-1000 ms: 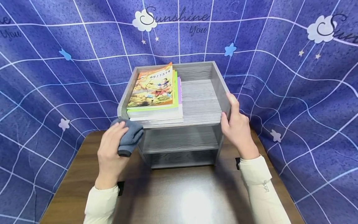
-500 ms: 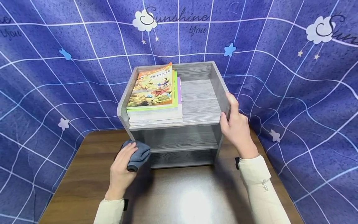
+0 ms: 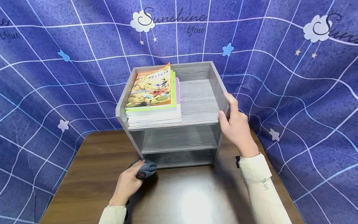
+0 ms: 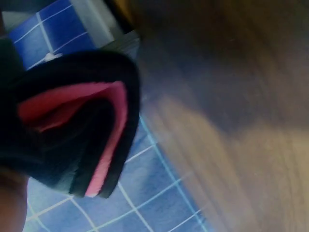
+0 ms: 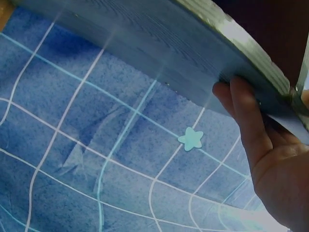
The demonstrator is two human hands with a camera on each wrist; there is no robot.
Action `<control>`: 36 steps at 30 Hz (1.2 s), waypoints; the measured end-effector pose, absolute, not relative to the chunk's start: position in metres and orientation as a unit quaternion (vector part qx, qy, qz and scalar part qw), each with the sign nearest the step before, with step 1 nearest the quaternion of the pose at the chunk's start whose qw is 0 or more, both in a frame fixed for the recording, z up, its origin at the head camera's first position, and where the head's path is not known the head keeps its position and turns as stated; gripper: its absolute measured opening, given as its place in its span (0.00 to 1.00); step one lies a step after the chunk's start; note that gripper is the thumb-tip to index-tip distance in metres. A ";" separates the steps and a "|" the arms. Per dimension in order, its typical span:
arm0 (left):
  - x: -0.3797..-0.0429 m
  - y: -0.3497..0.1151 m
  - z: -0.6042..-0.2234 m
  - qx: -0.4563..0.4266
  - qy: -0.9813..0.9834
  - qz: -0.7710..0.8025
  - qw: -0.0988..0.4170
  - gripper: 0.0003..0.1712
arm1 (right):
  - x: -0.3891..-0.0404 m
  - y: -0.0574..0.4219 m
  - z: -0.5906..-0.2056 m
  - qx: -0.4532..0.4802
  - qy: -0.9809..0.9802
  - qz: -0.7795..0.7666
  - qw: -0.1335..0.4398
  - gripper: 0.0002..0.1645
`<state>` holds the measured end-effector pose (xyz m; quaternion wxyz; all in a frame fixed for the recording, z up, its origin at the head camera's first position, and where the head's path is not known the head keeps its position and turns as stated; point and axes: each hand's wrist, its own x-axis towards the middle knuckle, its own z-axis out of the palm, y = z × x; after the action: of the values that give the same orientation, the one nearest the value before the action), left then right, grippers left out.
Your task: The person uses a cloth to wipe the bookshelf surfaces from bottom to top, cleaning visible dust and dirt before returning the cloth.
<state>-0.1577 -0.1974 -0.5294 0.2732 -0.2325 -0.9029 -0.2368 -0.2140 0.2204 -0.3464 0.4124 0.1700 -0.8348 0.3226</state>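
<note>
A grey wood-grain shelf unit [image 3: 198, 96] stands on the brown table. My left hand [image 3: 127, 186] holds a folded blue-grey cloth [image 3: 149, 168] at the foot of the unit's left side. The left wrist view shows the cloth's black edging and a pink-red layer [image 4: 118, 111] in its folds; that view is blurred. My right hand [image 3: 237, 132] grips the upper right side panel, thumb on the inner side. In the right wrist view its fingers [image 5: 246, 111] lie against the panel's outer face [image 5: 159, 48].
A stack of books [image 3: 151, 90] lies on the left half of the top shelf, an illustrated orange cover uppermost. Behind and around hangs a blue curtain [image 3: 92, 74] with white grid lines. The wooden tabletop [image 3: 98, 155] shows a bright glare in front.
My left hand has moved the cloth down along the unit's left front edge, from the top shelf's corner to the base. The right hand keeps its grip on the right panel.
</note>
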 end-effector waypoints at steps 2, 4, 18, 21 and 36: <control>-0.159 -0.196 -0.536 -0.214 -0.922 -0.231 0.226 0.27 | -0.213 0.223 -0.344 0.170 -0.837 0.337 0.397 0.35; -0.162 -0.194 -0.543 -0.194 -0.938 -0.222 0.181 0.29 | -0.212 0.225 -0.343 0.171 -0.838 0.348 0.385 0.33; -0.172 -0.166 -0.562 -0.145 -0.979 -0.139 0.024 0.21 | -0.213 0.226 -0.335 0.181 -0.841 0.374 0.348 0.28; -0.169 -0.153 -0.553 -0.164 -0.974 -0.157 0.009 0.17 | -0.213 0.230 -0.330 0.188 -0.841 0.387 0.327 0.24; -0.176 0.007 -0.413 -0.347 -0.709 -0.609 0.083 0.27 | -0.219 0.244 -0.318 0.204 -0.815 0.487 0.238 0.19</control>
<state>-0.1764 0.0070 -0.4130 0.0830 -0.3465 -0.7089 -0.6087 -0.2187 0.2437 -0.3178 0.2380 0.2037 -0.8152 0.4871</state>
